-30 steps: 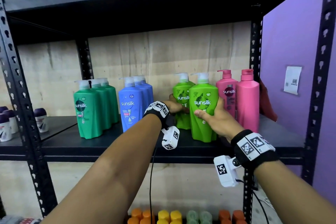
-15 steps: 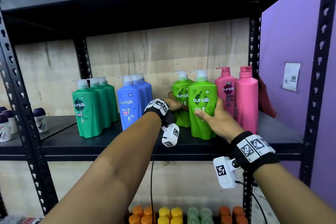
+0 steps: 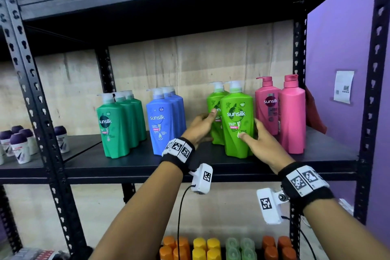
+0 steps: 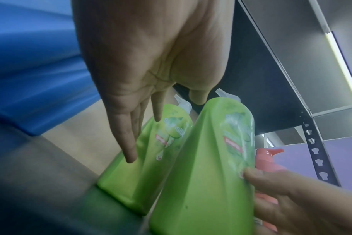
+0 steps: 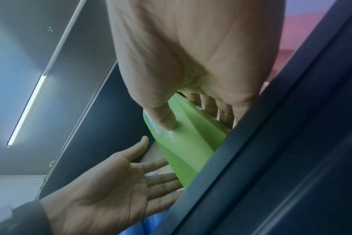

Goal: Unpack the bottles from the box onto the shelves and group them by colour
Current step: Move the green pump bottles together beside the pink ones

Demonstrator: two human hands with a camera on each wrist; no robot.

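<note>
"sunsilk" is printed in white on the front lime-green bottle [image 3: 238,124], a glossy waisted plastic pump bottle with a pale dispenser, stood upright on the black metal shelf [image 3: 130,160] between the blue bottles [image 3: 163,121] and the pink bottles [image 3: 281,112]. It is gripped low on its right side by the right hand [image 3: 260,143] (thumb pressed on the label). The rear lime-green bottle [image 3: 215,112] is touched by the left hand [image 3: 200,125], fingers straight and spread. The same brand name is carried by the dark green bottles [image 3: 118,126].
</note>
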